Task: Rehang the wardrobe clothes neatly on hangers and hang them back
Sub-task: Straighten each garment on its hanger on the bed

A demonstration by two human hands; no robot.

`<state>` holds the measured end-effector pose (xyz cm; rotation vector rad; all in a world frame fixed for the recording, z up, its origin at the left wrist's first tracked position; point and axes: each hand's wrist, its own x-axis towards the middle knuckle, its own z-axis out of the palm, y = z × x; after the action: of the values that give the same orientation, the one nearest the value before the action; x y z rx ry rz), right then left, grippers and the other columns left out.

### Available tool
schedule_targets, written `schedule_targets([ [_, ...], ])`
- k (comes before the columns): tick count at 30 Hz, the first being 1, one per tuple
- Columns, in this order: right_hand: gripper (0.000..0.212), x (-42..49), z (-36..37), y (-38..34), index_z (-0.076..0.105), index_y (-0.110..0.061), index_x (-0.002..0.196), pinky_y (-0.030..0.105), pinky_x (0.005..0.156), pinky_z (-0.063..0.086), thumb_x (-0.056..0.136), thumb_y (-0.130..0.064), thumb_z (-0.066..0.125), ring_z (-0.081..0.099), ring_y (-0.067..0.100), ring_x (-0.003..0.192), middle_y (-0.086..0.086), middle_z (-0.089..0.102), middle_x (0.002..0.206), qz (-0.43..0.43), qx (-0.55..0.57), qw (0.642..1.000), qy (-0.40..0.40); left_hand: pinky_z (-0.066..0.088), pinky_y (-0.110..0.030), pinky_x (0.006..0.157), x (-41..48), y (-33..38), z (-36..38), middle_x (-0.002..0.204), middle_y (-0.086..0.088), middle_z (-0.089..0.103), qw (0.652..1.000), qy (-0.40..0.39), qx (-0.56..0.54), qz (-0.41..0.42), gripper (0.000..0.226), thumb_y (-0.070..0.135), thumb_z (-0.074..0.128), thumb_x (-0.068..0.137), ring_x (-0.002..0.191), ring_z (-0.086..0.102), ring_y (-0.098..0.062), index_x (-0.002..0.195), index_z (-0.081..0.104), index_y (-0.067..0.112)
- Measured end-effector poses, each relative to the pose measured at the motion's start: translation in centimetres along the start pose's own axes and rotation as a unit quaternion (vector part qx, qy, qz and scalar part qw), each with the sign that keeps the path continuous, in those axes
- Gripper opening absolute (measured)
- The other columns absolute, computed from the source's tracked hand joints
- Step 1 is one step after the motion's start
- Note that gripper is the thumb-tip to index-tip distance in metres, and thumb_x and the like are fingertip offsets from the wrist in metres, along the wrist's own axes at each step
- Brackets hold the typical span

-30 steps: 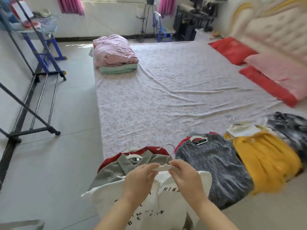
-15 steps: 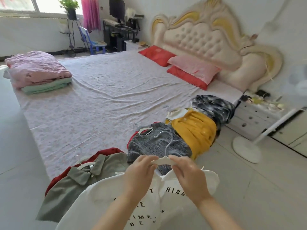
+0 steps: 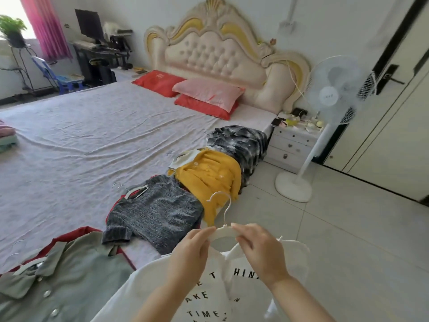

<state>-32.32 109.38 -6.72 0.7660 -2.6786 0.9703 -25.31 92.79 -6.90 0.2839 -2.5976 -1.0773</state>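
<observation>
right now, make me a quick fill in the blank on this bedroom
The left hand and right hand pinch a hanger carrying a ____ top with black letters.
The cardigan between the grey sweater and the plaid shirt is ____.
The pillow stacked on a red one is ____.
Missing: white, yellow, pink.

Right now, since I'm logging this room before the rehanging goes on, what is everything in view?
Bed: 1, pale floral sheet, left and centre
Headboard: 1, cream and gold, behind the bed
Pillows: 3, two red, one pink, by the headboard
Nightstand: 1, white, right of bed
Fan: 1, white, floor, right
Monitor: 1, black, far desk
Plaid shirt: 1, black-white, bed edge by nightstand
Cardigan: 1, yellow, beside it
Sweater: 1, grey, next along
Shirt: 1, grey-green, bottom left
Hanger: 1, white, held
Top: 1, white, black lettering, on the hanger
Left hand, right hand: 2, fingers pinching the hanger
</observation>
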Motion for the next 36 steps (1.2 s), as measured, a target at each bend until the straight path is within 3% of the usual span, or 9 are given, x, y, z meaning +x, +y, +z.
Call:
schedule_targets([
  [7, 0.031, 1.3, -6.6, 9.6, 0.067, -0.035, 0.109, 0.013, 0.063, 0.038, 0.084, -0.016, 0.065, 0.058, 0.003, 0.088, -0.011, 0.065, 0.094, 0.04, -0.005, 0.999, -0.007, 0.029, -0.008, 0.071, 3.7, 7.1, 8.8, 0.113, 0.009, 0.059, 0.999, -0.041, 0.003, 0.01, 0.032, 0.014, 0.049, 0.093, 0.093, 0.052, -0.003, 0.121, 0.059, 0.027],
  [11, 0.031, 3.7, -8.0, 13.4, 0.068, -0.032, 0.109, 0.014, 0.065, 0.039, 0.083, -0.014, 0.066, 0.061, 0.007, 0.088, -0.01, 0.066, 0.094, 0.043, -0.006, 0.999, -0.019, 0.032, -0.01, 0.073, 6.6, 8.8, 11.9, 0.114, 0.008, 0.058, 0.998, -0.057, 0.005, 0.006, 0.033, 0.014, 0.047, 0.094, 0.096, 0.055, -0.008, 0.123, 0.057, 0.027],
  [15, 0.032, 7.1, -8.0, 16.9, 0.067, -0.034, 0.11, 0.014, 0.066, 0.039, 0.084, -0.015, 0.065, 0.058, 0.005, 0.09, -0.011, 0.065, 0.095, 0.055, 0.0, 0.998, -0.019, 0.029, -0.009, 0.071, 10.8, 9.2, 14.6, 0.115, 0.01, 0.057, 0.998, -0.065, 0.016, 0.008, 0.035, 0.015, 0.046, 0.095, 0.093, 0.047, 0.0, 0.125, 0.055, 0.028],
  [21, 0.032, 15.0, -7.5, 22.8, 0.069, -0.034, 0.108, 0.028, 0.066, 0.051, 0.083, -0.014, 0.067, 0.06, 0.009, 0.087, -0.009, 0.064, 0.092, 0.078, 0.011, 0.997, -0.017, 0.03, -0.008, 0.073, 19.8, 9.1, 19.3, 0.115, 0.008, 0.057, 0.997, -0.07, -0.007, 0.011, 0.036, 0.011, 0.046, 0.094, 0.092, 0.045, 0.001, 0.125, 0.055, 0.027],
  [29, 0.032, 27.5, -7.6, 29.6, 0.068, -0.036, 0.109, 0.021, 0.069, 0.045, 0.085, -0.016, 0.065, 0.057, 0.004, 0.087, -0.012, 0.063, 0.093, 0.097, 0.008, 0.994, -0.041, 0.031, -0.007, 0.078, 33.1, 10.0, 23.5, 0.123, 0.009, 0.054, 0.996, -0.089, 0.007, 0.009, 0.04, 0.013, 0.042, 0.096, 0.101, 0.049, -0.003, 0.132, 0.048, 0.028],
  [36, 0.033, 38.7, -6.7, 37.7, 0.069, -0.031, 0.109, 0.024, 0.072, 0.047, 0.083, -0.011, 0.066, 0.059, 0.01, 0.087, -0.007, 0.064, 0.094, 0.082, 0.032, 0.994, -0.069, 0.029, -0.006, 0.078, 44.3, 10.6, 28.9, 0.123, 0.009, 0.054, 0.996, -0.088, 0.027, -0.016, 0.043, 0.011, 0.043, 0.094, 0.107, 0.049, -0.005, 0.133, 0.047, 0.028],
])
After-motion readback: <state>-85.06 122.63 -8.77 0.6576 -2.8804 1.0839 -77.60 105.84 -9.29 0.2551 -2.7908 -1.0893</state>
